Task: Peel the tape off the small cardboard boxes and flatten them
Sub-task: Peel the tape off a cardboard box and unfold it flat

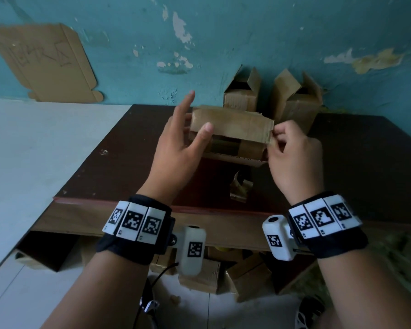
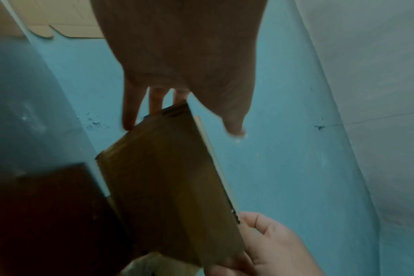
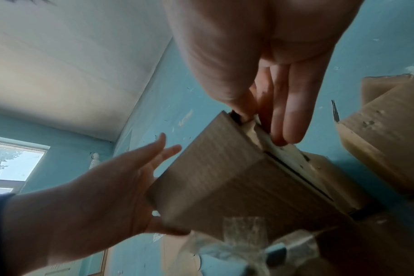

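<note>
Table (image 1: 119,148): dark top, set against a blue wall; carries every item below

Open boxes (image 1: 294,103): two, flaps up, at the table's far edge, behind the held box, apparently not yet flattened

Held box (image 1: 233,129): small cardboard box, raised just above the table's middle, between the two hands; long axis runs left to right across the person's front, one end toward each hand. Glossy tape appears to run along its top face and over the right end (edge hard to trace in the wrist views)

Left hand (image 1: 178,141): at the box's left end, palm against it, fingers straight and spread, thumb laid on the near face; steadies, does not clasp

Right hand (image 1: 294,153): at the box's right end, and the nearer of the two to the tape's end; fingers curled, thumb and fingertips (image 3: 281,138) pinching at the right edge of the box, where flap and tape meet. Judged: the peel would start here and run leftward along the long axis, toward the bracing left hand

Tape scrap (image 1: 241,189): crumpled clear piece, lying on the table near its front edge, below the box
</note>
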